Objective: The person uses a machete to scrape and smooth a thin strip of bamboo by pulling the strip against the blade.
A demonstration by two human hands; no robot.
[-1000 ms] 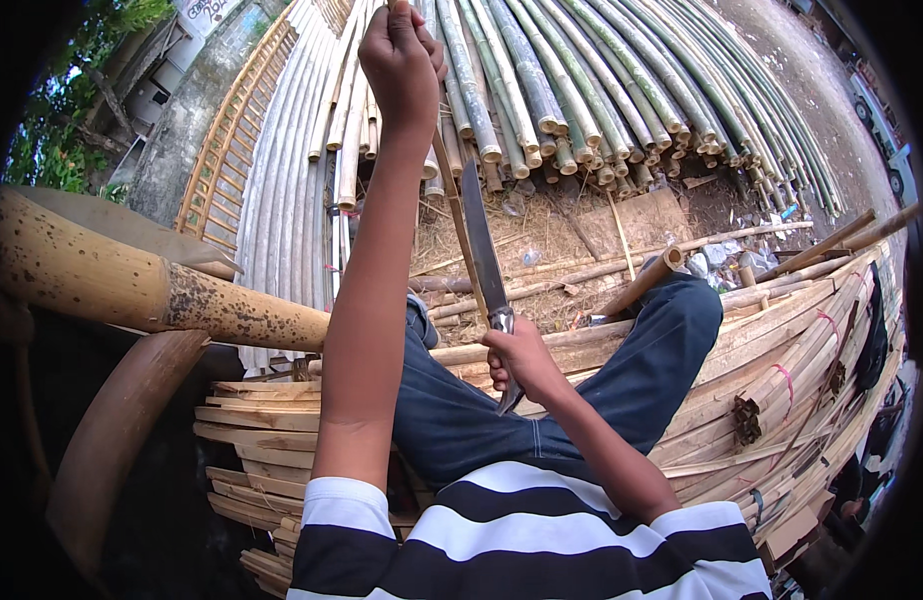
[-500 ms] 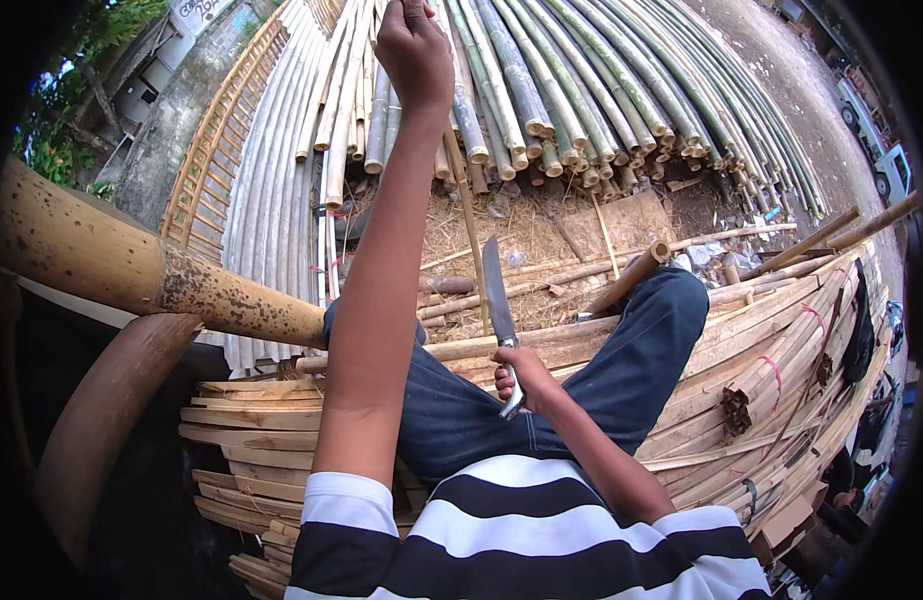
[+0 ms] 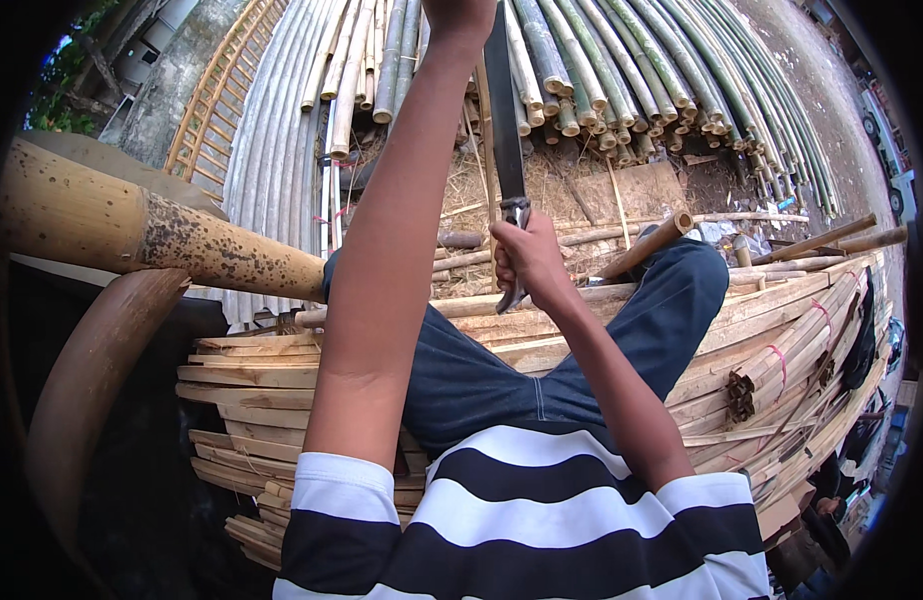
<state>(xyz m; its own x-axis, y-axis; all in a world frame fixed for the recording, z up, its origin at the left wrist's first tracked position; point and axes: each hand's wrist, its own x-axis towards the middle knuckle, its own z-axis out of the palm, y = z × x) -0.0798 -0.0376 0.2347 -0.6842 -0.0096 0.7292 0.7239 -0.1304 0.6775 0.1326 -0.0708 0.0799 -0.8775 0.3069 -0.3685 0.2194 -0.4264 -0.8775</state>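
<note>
My left arm reaches far forward, and my left hand (image 3: 462, 16) is cut off by the upper edge, so its fingers hardly show. A narrow bamboo strip (image 3: 491, 185) stands upright below it, its top at that closed hand. My right hand (image 3: 535, 258) is wrapped round the handle of a large knife (image 3: 507, 120). The long dark blade points up and away from me, close beside the strip, partly overlapping it; whether they touch I cannot tell.
Split bamboo slats (image 3: 252, 375) lie under and beside my legs. A thick bamboo pole (image 3: 232, 240) juts in from the left, above a curved brown piece (image 3: 107, 350). Rows of bamboo poles (image 3: 622, 60) are stacked ahead. A short bamboo piece (image 3: 647, 245) leans by my right knee.
My right hand has lifted the knife forward and up, bringing its blade alongside the strip. My left hand has moved farther up and right, mostly out of the picture.
</note>
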